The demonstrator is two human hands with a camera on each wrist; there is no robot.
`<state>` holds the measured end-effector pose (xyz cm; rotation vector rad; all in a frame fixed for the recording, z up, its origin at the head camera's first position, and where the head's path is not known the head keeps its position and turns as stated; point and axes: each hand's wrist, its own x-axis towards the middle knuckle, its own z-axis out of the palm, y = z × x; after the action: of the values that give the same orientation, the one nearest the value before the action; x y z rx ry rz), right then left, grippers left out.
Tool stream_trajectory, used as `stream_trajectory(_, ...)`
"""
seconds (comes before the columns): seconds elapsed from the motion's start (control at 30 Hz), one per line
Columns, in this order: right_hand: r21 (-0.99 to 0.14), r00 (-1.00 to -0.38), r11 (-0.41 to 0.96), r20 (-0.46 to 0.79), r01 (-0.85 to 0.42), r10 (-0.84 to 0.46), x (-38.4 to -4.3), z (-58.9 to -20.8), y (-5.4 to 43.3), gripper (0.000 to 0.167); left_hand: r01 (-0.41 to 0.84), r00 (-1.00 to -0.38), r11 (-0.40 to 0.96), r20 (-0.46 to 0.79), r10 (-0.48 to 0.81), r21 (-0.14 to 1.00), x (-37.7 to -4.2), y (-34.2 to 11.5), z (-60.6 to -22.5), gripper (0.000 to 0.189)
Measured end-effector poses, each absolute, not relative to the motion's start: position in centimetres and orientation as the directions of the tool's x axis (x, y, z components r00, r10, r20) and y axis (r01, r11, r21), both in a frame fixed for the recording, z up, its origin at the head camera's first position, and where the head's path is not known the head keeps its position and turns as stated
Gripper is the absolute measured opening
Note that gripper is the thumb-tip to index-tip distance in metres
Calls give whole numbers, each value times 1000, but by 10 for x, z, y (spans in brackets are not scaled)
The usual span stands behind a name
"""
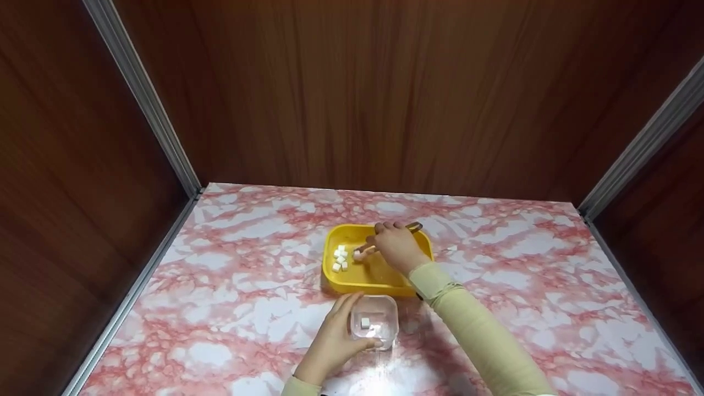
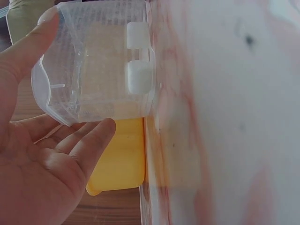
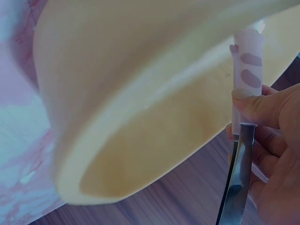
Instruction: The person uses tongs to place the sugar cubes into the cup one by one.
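Observation:
My right hand [image 1: 397, 247] grips a pair of small tongs over the yellow bin [image 1: 363, 289]. The tongs [image 3: 246, 154] have a metal bow and pale pink paw-patterned arms. Their tips are at a white cube [image 1: 357, 253] inside the bin; whether they pinch it is too small to tell. Several more white cubes [image 1: 340, 259] lie in the bin's left part. In front of the bin, my left hand [image 1: 333, 340] holds a clear plastic container [image 1: 388, 313] between thumb and fingers. Two white cubes [image 2: 139, 77] show inside that container in the left wrist view.
The bin and container stand on a red-and-white marbled tabletop [image 1: 231, 308]. Brown wood-look panels [image 1: 352, 99] rise at the back and both sides, with metal strips [image 1: 148, 104] at the corners. A small white piece [image 1: 452, 248] lies right of the bin.

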<state>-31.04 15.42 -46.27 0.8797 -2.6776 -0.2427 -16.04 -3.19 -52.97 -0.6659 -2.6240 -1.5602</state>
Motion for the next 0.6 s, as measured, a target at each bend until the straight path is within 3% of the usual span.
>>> stream_trajectory(0.6, 204, -793, 823, 224, -530, -567, -302, -449, 183, 38, 358, -909, 392, 221, 353, 847, -160, -31, -531, 98)
